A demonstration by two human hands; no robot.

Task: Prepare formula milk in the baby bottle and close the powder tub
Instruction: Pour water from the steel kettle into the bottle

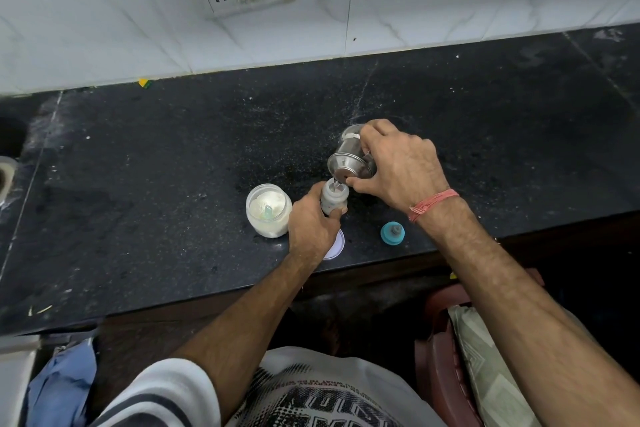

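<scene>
The left hand [311, 224] wraps its fingers around the little baby bottle [333, 202], which stands on the black counter [173, 166]. The right hand [398, 166] grips a shiny steel cup [349, 158] and tips it over the bottle's open top, so a thin stream runs in. Just left of the bottle sits the open powder tub [268, 215] with a scoop [268, 211] inside. Its white lid [336, 244] lies flat under the left wrist. The blue bottle cap [392, 233] rests nearby, to the right.

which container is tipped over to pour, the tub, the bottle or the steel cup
The steel cup, tilted in the right hand; the powder tub and baby bottle stand upright.
</scene>
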